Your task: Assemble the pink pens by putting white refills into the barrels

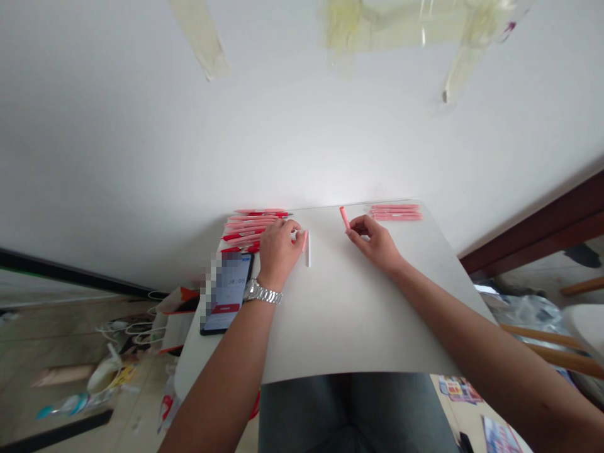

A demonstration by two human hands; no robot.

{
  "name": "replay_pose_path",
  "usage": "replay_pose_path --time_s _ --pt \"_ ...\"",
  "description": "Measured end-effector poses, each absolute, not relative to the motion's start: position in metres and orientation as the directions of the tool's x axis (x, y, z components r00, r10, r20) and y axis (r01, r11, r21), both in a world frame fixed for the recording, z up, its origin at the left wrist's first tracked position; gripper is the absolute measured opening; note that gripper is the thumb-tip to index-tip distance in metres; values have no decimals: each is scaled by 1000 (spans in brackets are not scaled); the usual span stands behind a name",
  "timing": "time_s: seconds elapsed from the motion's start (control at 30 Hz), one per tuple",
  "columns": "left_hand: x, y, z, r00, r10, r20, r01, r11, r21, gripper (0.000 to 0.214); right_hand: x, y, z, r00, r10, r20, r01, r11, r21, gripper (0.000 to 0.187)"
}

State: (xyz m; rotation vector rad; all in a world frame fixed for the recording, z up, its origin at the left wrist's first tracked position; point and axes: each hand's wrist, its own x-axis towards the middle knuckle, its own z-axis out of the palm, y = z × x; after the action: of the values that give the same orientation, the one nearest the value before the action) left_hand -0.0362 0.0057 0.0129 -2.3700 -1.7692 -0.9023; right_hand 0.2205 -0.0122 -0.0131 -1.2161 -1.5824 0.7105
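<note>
My left hand (pixel 277 250) rests on the white table (pixel 358 314) with its fingers closed round a pink-and-white pen (pixel 306 248) that points toward me. It lies right beside a pile of several pink and red pens (pixel 252 225) at the table's far left. My right hand (pixel 375 241) pinches a short pink pen piece (pixel 345 218) that sticks up and away from its fingertips. Just beyond this hand, at the far right, a small row of pink pens (pixel 395 212) lies side by side.
A phone (pixel 226 292) with a lit screen lies at the table's left edge, next to my left wrist with its metal watch (pixel 262 292). The table stands against a white wall. Bags and clutter sit on the floor at left; wooden furniture is at right.
</note>
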Motion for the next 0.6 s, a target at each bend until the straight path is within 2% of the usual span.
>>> replay_pose_path --time_s 0.33,0.6 --pt "-37 8 10 198 849 489 856 -393 335 10 220 -14 -10 -23 944 329 384 312 -869 29" --pt "-36 8 10 216 861 460 841 -404 361 14 220 -15 -9 -25 943 331 390 314 -866 23"
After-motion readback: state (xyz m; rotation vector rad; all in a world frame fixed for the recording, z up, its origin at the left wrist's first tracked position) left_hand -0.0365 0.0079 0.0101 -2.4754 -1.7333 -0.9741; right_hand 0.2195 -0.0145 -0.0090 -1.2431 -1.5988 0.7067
